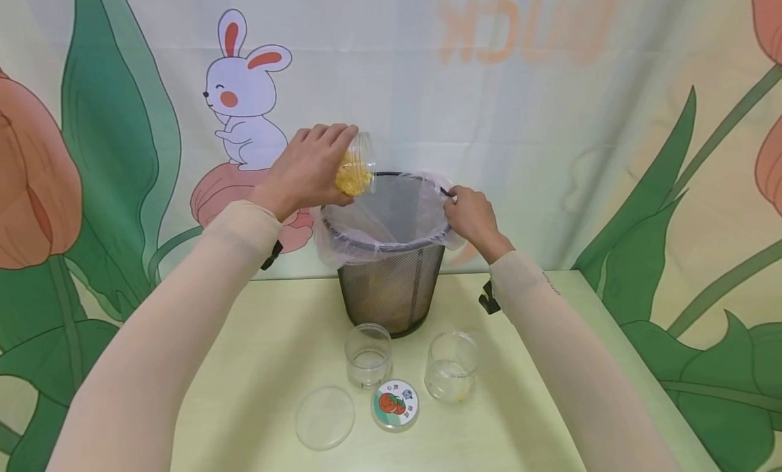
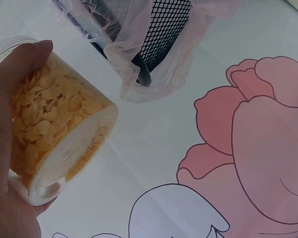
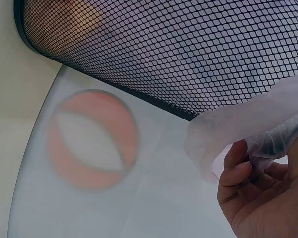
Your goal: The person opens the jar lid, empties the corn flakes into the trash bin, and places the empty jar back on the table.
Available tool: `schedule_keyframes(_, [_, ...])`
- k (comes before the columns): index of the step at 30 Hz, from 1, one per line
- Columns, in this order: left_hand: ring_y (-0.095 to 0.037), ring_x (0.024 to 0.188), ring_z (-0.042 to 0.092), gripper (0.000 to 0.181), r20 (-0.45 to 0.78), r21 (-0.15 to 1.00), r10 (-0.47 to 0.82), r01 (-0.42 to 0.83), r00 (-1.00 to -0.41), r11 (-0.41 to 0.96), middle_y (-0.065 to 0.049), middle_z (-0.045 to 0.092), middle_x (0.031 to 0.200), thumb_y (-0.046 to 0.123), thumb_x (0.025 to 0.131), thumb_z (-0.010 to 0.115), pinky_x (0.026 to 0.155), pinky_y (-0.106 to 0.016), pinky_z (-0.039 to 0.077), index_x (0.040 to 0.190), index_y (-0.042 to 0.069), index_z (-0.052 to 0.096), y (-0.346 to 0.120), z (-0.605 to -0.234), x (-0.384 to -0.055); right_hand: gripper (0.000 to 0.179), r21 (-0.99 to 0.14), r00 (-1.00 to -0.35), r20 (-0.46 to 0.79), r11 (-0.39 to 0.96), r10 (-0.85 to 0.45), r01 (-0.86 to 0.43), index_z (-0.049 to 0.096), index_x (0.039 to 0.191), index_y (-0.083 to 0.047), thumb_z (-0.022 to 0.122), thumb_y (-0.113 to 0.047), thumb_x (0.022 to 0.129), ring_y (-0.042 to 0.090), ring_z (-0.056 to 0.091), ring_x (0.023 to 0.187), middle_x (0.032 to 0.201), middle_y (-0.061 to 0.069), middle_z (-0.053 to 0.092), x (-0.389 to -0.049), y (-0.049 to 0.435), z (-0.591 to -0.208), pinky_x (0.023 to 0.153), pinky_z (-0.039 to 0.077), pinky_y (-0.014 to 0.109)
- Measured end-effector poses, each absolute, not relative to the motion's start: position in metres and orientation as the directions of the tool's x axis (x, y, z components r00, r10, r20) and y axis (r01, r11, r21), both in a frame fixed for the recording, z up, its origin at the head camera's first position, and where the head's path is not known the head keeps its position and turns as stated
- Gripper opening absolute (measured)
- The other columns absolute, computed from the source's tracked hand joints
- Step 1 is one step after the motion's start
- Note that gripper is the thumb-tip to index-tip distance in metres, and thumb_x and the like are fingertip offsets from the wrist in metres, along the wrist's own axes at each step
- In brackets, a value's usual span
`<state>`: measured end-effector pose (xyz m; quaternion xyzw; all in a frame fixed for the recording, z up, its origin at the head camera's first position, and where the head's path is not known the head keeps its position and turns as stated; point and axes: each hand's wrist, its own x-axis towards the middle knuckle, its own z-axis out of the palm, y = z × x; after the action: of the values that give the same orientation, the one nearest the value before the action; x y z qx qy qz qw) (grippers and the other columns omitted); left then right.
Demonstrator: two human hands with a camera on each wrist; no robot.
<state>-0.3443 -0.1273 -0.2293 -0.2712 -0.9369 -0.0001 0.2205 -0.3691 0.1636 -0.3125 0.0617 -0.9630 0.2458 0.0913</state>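
Observation:
Tipped on its side, a clear plastic jar point(image 1: 365, 156) of yellow cornflakes point(image 1: 353, 180) is in my left hand point(image 1: 308, 165), above the left rim of a black mesh trash bin point(image 1: 391, 288). The left wrist view shows the flakes point(image 2: 49, 111) heaped against the jar's wall, and the mouth faces away from that camera. A thin pinkish bag point(image 1: 336, 244) lines the bin and folds over its rim. My right hand point(image 1: 473, 217) grips the rim on the right through the bag; its curled fingers point(image 3: 236, 173) show in the right wrist view.
Two clear jars point(image 1: 368, 358) stand on the pale table point(image 1: 244, 370) before the bin. Nearer lie a clear round lid point(image 1: 325, 418) and a lid with a tomato picture point(image 1: 396, 405). A printed curtain point(image 1: 519, 119) hangs close behind the bin.

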Motion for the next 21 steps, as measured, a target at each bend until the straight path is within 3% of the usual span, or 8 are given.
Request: schedule_keyframes(21, [-0.037,0.137,0.038,0.110,0.386,-0.222,0.563,0.519,-0.731,0.826,-0.014,0.040,0.152,0.044,0.066,0.087,0.114,-0.055,0.031,0.151,0.007,0.029,-0.1273,-0.2318,-0.3484,0.045,-0.455,-0.977,0.203,0.876,-0.072,-0.159,0.052,0.140,-0.005,0.039,-0.024,0.101,0.026,0.059,0.081,0.115,0.014,0.068,-0.3683,0.1630,-0.3118,0.071,0.048,0.036])
